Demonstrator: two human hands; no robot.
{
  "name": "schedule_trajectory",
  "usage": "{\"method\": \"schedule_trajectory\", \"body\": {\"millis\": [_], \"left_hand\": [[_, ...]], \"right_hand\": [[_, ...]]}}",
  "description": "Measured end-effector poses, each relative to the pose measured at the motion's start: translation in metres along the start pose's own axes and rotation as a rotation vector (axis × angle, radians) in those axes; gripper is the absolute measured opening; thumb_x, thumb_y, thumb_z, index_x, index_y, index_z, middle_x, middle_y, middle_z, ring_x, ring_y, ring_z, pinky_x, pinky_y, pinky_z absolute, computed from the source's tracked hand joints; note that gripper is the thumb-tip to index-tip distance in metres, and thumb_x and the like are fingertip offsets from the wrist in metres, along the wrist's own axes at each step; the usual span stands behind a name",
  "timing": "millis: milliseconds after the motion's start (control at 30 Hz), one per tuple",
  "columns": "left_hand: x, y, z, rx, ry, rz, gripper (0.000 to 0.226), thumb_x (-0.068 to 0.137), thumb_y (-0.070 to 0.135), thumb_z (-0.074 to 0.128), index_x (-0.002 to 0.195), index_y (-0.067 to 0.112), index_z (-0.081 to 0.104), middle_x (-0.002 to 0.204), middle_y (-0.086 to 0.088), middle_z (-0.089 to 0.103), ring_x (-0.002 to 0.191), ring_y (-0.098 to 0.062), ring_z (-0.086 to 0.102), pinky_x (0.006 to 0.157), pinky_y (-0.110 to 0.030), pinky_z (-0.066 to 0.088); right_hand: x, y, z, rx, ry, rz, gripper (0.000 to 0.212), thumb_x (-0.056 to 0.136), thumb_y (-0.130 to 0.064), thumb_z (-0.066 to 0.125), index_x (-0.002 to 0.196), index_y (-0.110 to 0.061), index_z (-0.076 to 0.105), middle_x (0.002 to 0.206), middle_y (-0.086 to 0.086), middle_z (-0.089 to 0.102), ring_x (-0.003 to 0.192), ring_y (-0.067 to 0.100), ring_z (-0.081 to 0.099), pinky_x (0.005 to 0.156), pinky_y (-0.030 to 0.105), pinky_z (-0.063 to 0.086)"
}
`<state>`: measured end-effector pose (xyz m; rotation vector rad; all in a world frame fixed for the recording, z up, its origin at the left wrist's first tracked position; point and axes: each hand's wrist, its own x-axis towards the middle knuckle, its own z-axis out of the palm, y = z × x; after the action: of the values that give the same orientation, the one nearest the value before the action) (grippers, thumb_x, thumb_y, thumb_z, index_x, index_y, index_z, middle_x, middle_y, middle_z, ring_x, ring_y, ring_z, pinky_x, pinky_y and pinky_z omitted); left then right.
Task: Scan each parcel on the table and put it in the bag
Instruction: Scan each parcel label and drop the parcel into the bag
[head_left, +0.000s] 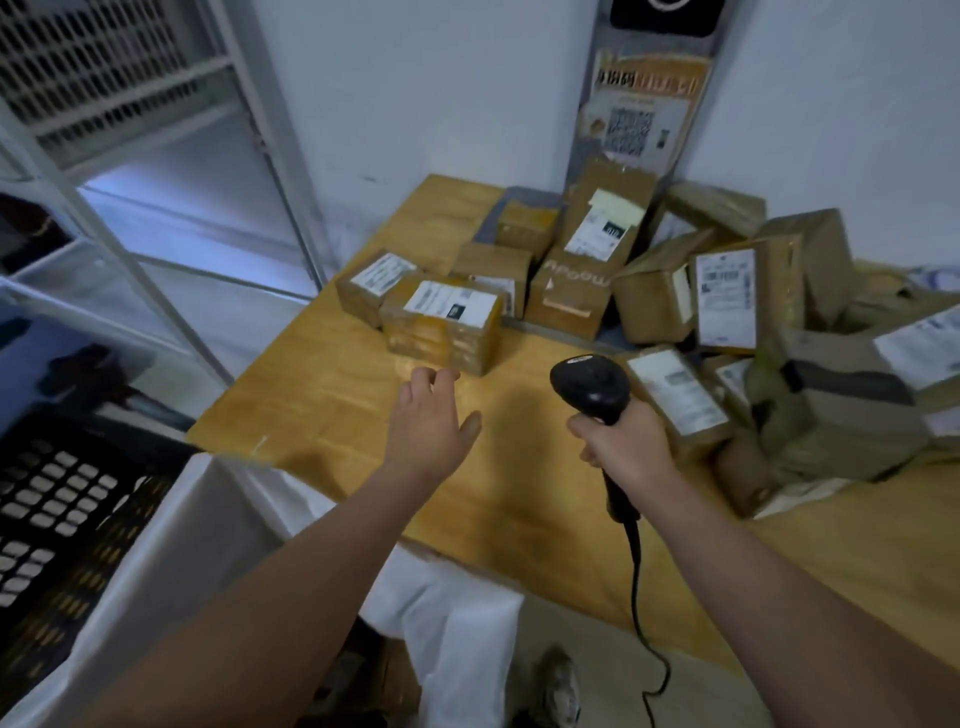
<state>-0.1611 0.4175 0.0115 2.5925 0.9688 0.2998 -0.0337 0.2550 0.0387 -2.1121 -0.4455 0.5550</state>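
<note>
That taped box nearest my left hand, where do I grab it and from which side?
Probably its free right end, left hand coming from the near side, grip low on the faces. The taped box lies flat with its white label up and another parcel crowds its far left, so the label stays clear for the scanner.
</note>
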Motion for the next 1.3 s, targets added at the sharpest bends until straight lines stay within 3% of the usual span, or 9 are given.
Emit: {"method": "schedule_trajectory", "body": {"millis": [100, 333, 600, 767, 867, 1067, 1133, 1233, 1300], "left_hand": [[0.036, 0.013, 0.009, 0.011, -0.009, -0.052, 0.057, 0.094, 0.041, 0.055, 0.140, 0.012, 0.038, 0.134, -0.012, 0.037, 0.122, -0.030, 0.038, 0.102, -0.035, 0.032], [0.148, 0.007, 0.016, -0.012, 0.008, -0.284, 0.067, 0.094, 0.046, 0.051, 0.145, 0.008, 0.030, 0.145, -0.017, 0.029, 0.133, -0.035, 0.030, 0.108, -0.043, 0.029], [0.208, -0.057, 0.028, -0.138, -0.033, -0.636, 0.095, 0.088, 0.059, 0.055, 0.152, 0.004, 0.011, 0.153, -0.021, 0.020, 0.141, -0.037, 0.021, 0.113, -0.047, 0.022], [0.177, -0.064, 0.030, -0.279, -0.180, -0.516, 0.109, 0.077, 0.062, 0.067, 0.152, 0.007, 0.010, 0.155, -0.018, 0.015, 0.142, -0.037, 0.018, 0.115, -0.049, 0.025], [0.145, -0.057, 0.040, -0.284, -0.308, -0.374, 0.109, 0.074, 0.064, 0.068, 0.153, 0.017, 0.010, 0.152, -0.012, 0.018, 0.139, -0.037, 0.022, 0.112, -0.051, 0.030], [0.114, -0.033, 0.043, -0.435, -0.377, -0.161, 0.107, 0.074, 0.046, 0.077, 0.154, 0.017, 0.011, 0.151, -0.005, 0.020, 0.138, -0.025, 0.029, 0.111, -0.038, 0.035], [0.103, -0.025, 0.043, -0.512, -0.324, -0.184, 0.108, 0.077, 0.039, 0.078, 0.154, 0.015, 0.006, 0.153, -0.007, 0.016, 0.137, -0.023, 0.030, 0.106, -0.032, 0.036], [0.087, -0.017, 0.044, -0.653, -0.282, -0.356, 0.107, 0.080, 0.043, 0.074, 0.154, 0.011, 0.003, 0.156, -0.009, 0.012, 0.139, -0.027, 0.030, 0.105, -0.039, 0.037], [0.073, -0.016, 0.044, -0.772, -0.311, -0.475, 0.094, 0.085, 0.047, 0.067, 0.152, 0.008, 0.014, 0.148, -0.003, 0.029, 0.130, -0.023, 0.040, 0.097, -0.037, 0.041]], "right_hand": [[0.034, -0.004, -0.015, 0.032, 0.004, -0.004, 0.016, 0.084, -0.013, 0.067, 0.082, 0.002, 0.067, 0.060, 0.008, 0.062, 0.058, 0.019, 0.060, 0.064, 0.035, 0.052], [0.108, -0.026, -0.006, 0.016, -0.016, -0.063, 0.023, 0.080, -0.014, 0.067, 0.080, 0.009, 0.062, 0.071, 0.028, 0.061, 0.067, 0.039, 0.062, 0.058, 0.040, 0.045], [0.128, -0.006, 0.038, 0.027, -0.107, 0.030, 0.035, 0.082, -0.007, 0.067, 0.054, -0.011, 0.047, 0.049, 0.000, 0.045, 0.045, 0.010, 0.042, 0.050, 0.024, 0.034], [0.119, 0.002, 0.047, 0.061, -0.043, 0.009, 0.044, 0.084, -0.006, 0.068, 0.054, -0.017, 0.037, 0.037, -0.009, 0.039, 0.037, 0.006, 0.041, 0.045, 0.017, 0.027], [0.101, 0.005, 0.045, 0.104, 0.003, -0.020, 0.023, 0.082, -0.012, 0.073, 0.069, -0.015, 0.055, 0.053, -0.008, 0.052, 0.048, 0.001, 0.053, 0.047, 0.012, 0.035], [0.075, 0.001, 0.041, 0.089, -0.095, 0.045, 0.020, 0.083, -0.019, 0.075, 0.088, -0.026, 0.057, 0.091, 0.002, 0.069, 0.085, 0.015, 0.066, 0.079, 0.039, 0.056], [0.068, 0.003, 0.041, 0.070, -0.093, 0.069, 0.024, 0.082, -0.017, 0.075, 0.088, -0.026, 0.054, 0.095, 0.004, 0.067, 0.089, 0.020, 0.064, 0.083, 0.042, 0.055], [0.055, 0.012, 0.039, 0.089, -0.052, 0.112, 0.025, 0.080, -0.012, 0.077, 0.098, -0.017, 0.059, 0.097, 0.004, 0.065, 0.092, 0.020, 0.063, 0.085, 0.040, 0.053], [0.046, 0.015, 0.040, 0.131, -0.027, 0.116, 0.033, 0.081, -0.010, 0.076, 0.109, -0.012, 0.059, 0.097, 0.001, 0.062, 0.089, 0.014, 0.058, 0.078, 0.030, 0.049]]}}
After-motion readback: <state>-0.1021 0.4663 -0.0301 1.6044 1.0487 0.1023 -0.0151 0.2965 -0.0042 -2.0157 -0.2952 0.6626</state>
